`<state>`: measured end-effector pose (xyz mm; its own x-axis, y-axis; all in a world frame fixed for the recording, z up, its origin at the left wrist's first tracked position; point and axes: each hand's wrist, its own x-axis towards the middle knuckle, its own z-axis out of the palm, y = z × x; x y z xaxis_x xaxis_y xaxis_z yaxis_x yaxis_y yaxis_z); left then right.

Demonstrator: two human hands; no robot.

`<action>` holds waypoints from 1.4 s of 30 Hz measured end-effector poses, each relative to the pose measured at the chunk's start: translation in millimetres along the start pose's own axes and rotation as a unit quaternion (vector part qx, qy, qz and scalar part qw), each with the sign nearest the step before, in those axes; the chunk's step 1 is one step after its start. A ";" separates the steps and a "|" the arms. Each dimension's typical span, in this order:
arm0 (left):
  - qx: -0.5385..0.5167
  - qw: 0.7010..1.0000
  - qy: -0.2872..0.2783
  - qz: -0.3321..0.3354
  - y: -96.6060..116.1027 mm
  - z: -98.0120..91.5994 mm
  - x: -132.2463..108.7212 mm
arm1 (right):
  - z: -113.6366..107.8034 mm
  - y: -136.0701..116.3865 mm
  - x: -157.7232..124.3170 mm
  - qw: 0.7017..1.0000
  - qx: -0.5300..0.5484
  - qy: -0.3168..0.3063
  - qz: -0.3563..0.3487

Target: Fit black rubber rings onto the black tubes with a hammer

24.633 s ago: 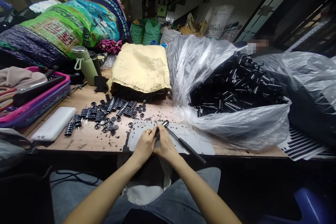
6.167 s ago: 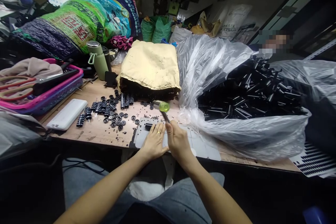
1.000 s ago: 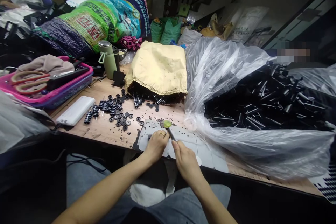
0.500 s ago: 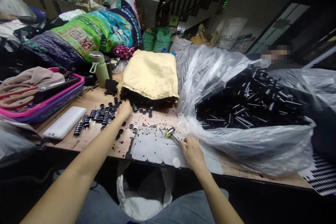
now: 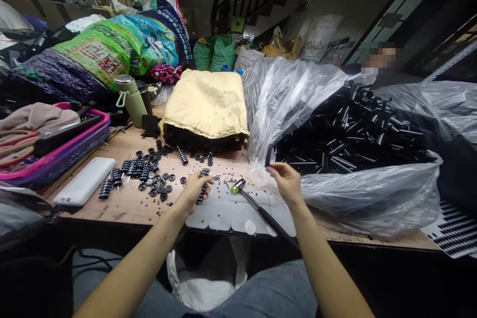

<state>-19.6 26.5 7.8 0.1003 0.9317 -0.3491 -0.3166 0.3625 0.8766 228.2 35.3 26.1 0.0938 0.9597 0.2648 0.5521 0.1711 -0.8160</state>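
Bag point(image 5: 354, 203) of clear plastic sprawls right of the hammer point(image 5: 266, 216); left of its head, the left hand point(image 5: 191, 191) wraps its fingers around a ribbed stack point(image 5: 202, 195), best kept steady; beyond its handle, the right hand point(image 5: 287, 183) pinches a dark piece point(image 5: 268, 157), best gripped lightly.

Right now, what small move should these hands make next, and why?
Probably bring the right hand toward the left hand: the right pinches a dark piece beside the clear bag, while the left grips a ribbed stack by the grey mat. The hammer lies across the mat, held by neither.
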 end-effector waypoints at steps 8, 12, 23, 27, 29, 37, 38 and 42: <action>-0.027 0.998 -0.054 0.001 -14.6 33.5 -16.5 | 59.9 -22.4 -76.4 0.975 0.185 -0.124 0.005; 0.203 0.960 0.020 0.190 -22.9 22.7 -25.4 | 52.5 -36.9 -65.4 0.975 0.171 -0.098 0.107; 0.142 0.968 -0.052 0.199 -26.9 17.3 -42.0 | 60.3 -55.8 -63.4 0.945 0.249 -0.129 0.172; 0.017 0.994 -0.063 0.091 -21.3 18.1 -42.0 | 48.9 -57.6 -72.8 0.980 0.077 -0.183 -0.018; -0.012 0.996 -0.057 0.063 -21.7 18.9 -41.6 | 46.9 -62.4 -77.5 0.975 0.028 -0.200 -0.095; -0.086 0.996 -0.017 0.033 -22.8 26.6 -46.5 | 58.0 -65.5 -80.8 0.944 -0.073 -0.239 -0.215; -0.084 0.996 -0.023 0.021 -22.1 27.5 -47.7 | 59.2 -63.9 -80.4 0.943 -0.076 -0.242 -0.215; -0.076 0.997 -0.029 -0.004 -19.7 29.7 -50.0 | 60.8 -57.5 -78.7 0.945 -0.063 -0.239 -0.213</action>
<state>9.6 -26.5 17.8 0.1567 0.9300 -0.3325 -0.4545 0.3668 0.8117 138.7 -36.6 21.0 -0.5268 0.8064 0.2686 0.5531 0.5652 -0.6121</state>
